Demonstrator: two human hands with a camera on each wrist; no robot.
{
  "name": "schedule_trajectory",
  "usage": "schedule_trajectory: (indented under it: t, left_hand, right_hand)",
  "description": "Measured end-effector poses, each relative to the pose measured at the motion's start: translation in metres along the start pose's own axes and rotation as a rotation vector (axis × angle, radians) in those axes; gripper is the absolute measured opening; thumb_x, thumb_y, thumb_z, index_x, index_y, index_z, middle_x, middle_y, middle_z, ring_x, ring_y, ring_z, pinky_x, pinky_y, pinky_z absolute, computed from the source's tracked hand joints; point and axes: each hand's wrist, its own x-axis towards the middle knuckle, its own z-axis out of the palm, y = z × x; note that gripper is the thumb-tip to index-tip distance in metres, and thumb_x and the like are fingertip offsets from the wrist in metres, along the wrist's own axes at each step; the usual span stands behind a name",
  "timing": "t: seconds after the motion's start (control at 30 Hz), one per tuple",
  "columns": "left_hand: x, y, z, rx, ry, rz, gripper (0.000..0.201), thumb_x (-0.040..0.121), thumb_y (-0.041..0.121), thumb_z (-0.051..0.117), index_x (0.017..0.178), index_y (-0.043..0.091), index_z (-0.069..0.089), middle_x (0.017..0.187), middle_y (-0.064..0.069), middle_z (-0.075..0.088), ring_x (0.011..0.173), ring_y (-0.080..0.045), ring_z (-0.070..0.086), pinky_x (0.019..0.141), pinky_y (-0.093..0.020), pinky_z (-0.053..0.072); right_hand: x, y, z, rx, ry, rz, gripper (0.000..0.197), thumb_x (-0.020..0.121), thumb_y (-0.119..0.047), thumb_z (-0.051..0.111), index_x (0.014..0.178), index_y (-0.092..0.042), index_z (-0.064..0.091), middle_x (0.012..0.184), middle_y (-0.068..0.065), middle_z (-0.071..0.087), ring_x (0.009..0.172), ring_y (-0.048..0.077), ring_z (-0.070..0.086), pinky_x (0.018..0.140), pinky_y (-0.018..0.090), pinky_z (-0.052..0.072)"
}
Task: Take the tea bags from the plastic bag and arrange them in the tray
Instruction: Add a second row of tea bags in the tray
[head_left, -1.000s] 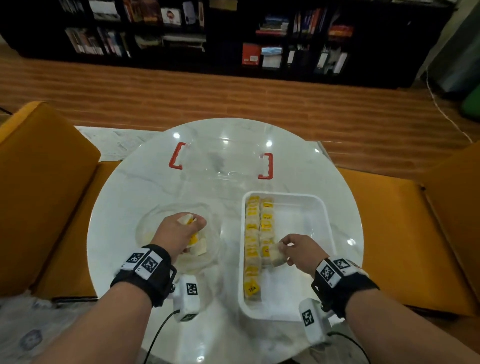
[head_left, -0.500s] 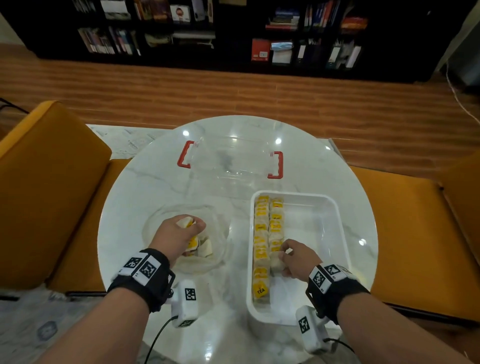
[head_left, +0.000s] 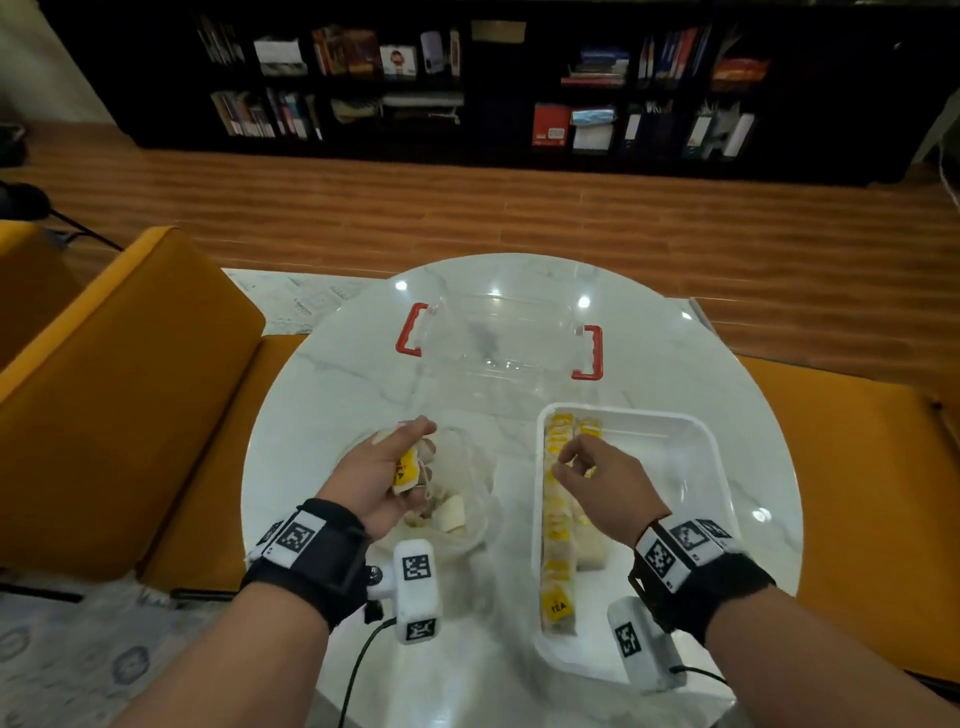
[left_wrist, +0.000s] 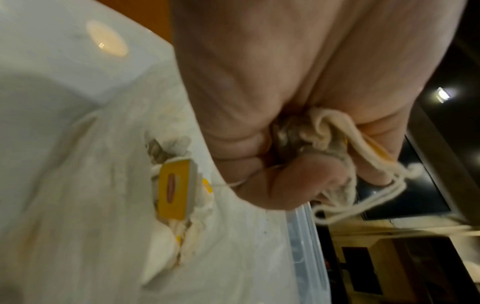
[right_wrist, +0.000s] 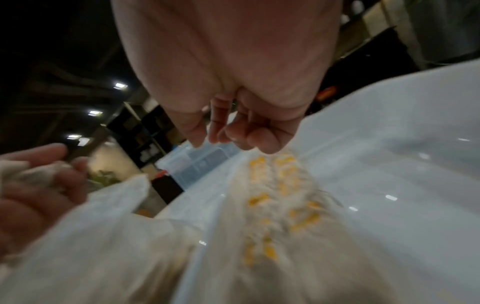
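Tea bags sit in three places: a long double row (head_left: 558, 525) down the left side of the white tray (head_left: 691, 525), a few loose ones (head_left: 451, 513) at the bottom of the clear plastic bag (head_left: 480, 499), and one bunch (head_left: 406, 470) clamped in the left hand (head_left: 382, 480) — fingers curled round the crumpled paper, yellow tag against the palm, strings trailing loose in the left wrist view. That hand hovers above the bag's mouth, to the left of the tray, so the held bags lie leftward of the row they must join; the row's long axis runs away from the person, toward the clear box with red handles (head_left: 498, 340). The right hand (head_left: 605, 480) is the nearer one to the row, poised right over it with fingers loosely curled, thumb and forefinger tips close — nothing visible between them. How many bags the left hand holds cannot be told; the fist hides them. The right wrist view is blurred, and the right hand covers the middle of the row, so any gap there is unseen.
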Motion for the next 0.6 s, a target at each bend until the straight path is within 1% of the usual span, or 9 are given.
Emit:
schedule_trajectory:
  t: [0.1,0.17,0.23,0.33,0.4,0.43,0.47,0.53,0.6]
  left_hand:
    - [-0.002,-0.001,0.007,-0.111,0.017,-0.062,0.021,0.090,0.030,0.063,0.099,0.011,0.060,0.065,-0.001,0.054,0.047,-0.011,0.046,0.038,-0.018,0.035]
    - [-0.004,-0.004,0.012,-0.145,0.041,-0.080,0.020,0.091,0.031,0.063,0.096,0.012,0.061,0.066,-0.002,0.053,0.045,-0.011,0.046,0.038,-0.018,0.036]
    - [-0.005,-0.007,0.015,-0.178,0.053,-0.090,0.022,0.091,0.033,0.063,0.093,0.011,0.061,0.075,-0.006,0.054,0.046,-0.013,0.047,0.039,-0.020,0.039]
    - [-0.006,-0.007,0.018,-0.196,0.088,-0.061,0.026,0.093,0.036,0.060,0.094,0.011,0.062,0.080,-0.008,0.059,0.050,-0.016,0.055,0.046,-0.025,0.049]
    - [-0.006,-0.008,0.022,-0.225,0.098,-0.040,0.028,0.094,0.038,0.058,0.096,0.010,0.061,0.079,-0.008,0.065,0.060,-0.018,0.065,0.059,-0.030,0.055]
    - [-0.005,-0.009,0.023,-0.250,0.094,-0.038,0.029,0.095,0.039,0.057,0.096,0.010,0.060,0.080,-0.009,0.068,0.068,-0.019,0.069,0.065,-0.033,0.056]
    - [-0.005,-0.009,0.024,-0.270,0.090,-0.041,0.028,0.095,0.039,0.057,0.095,0.011,0.060,0.080,-0.010,0.071,0.072,-0.019,0.071,0.066,-0.034,0.057]
    - [-0.004,-0.008,0.024,-0.301,0.090,-0.053,0.029,0.095,0.040,0.056,0.096,0.011,0.059,0.080,-0.009,0.073,0.073,-0.017,0.073,0.062,-0.033,0.057]
    - [-0.002,-0.007,0.023,-0.326,0.109,-0.064,0.033,0.095,0.043,0.056,0.101,0.010,0.059,0.085,-0.012,0.073,0.074,-0.018,0.072,0.064,-0.034,0.057]
  right_hand:
    - [-0.005,-0.046,0.006,0.039,-0.041,-0.239,0.004,0.087,-0.027,0.066,0.090,-0.028,0.065,0.079,-0.013,0.060,0.067,-0.003,0.052,0.063,0.010,0.036]
    - [-0.008,-0.068,0.012,0.013,-0.104,-0.384,0.010,0.087,-0.025,0.067,0.097,-0.029,0.067,0.082,-0.017,0.060,0.071,-0.011,0.051,0.066,0.007,0.034]
    - [-0.009,-0.082,0.018,-0.074,-0.130,-0.468,0.016,0.087,-0.029,0.067,0.103,-0.028,0.068,0.087,-0.018,0.059,0.076,-0.013,0.050,0.069,0.006,0.033]
    - [-0.008,-0.093,0.027,-0.093,-0.114,-0.401,0.021,0.083,-0.045,0.067,0.095,-0.029,0.066,0.086,-0.013,0.062,0.079,-0.002,0.054,0.071,0.017,0.041]
    - [-0.006,-0.098,0.033,-0.048,-0.133,-0.322,0.024,0.081,-0.048,0.067,0.090,-0.025,0.066,0.083,-0.007,0.064,0.079,0.005,0.057,0.069,0.021,0.045]
    - [-0.004,-0.101,0.036,-0.035,-0.139,-0.307,0.023,0.082,-0.045,0.068,0.089,-0.023,0.067,0.081,-0.006,0.065,0.077,0.006,0.058,0.066,0.021,0.045]
    - [-0.003,-0.104,0.038,-0.025,-0.141,-0.306,0.020,0.084,-0.040,0.067,0.089,-0.021,0.068,0.079,-0.006,0.064,0.074,0.006,0.057,0.064,0.020,0.043]
    - [-0.002,-0.107,0.041,-0.005,-0.150,-0.316,0.015,0.086,-0.034,0.066,0.087,-0.018,0.068,0.076,-0.008,0.062,0.070,0.002,0.053,0.063,0.016,0.039]
    - [-0.002,-0.109,0.041,0.034,-0.165,-0.317,0.013,0.086,-0.032,0.067,0.085,-0.019,0.067,0.075,-0.009,0.062,0.067,-0.002,0.052,0.063,0.012,0.037]
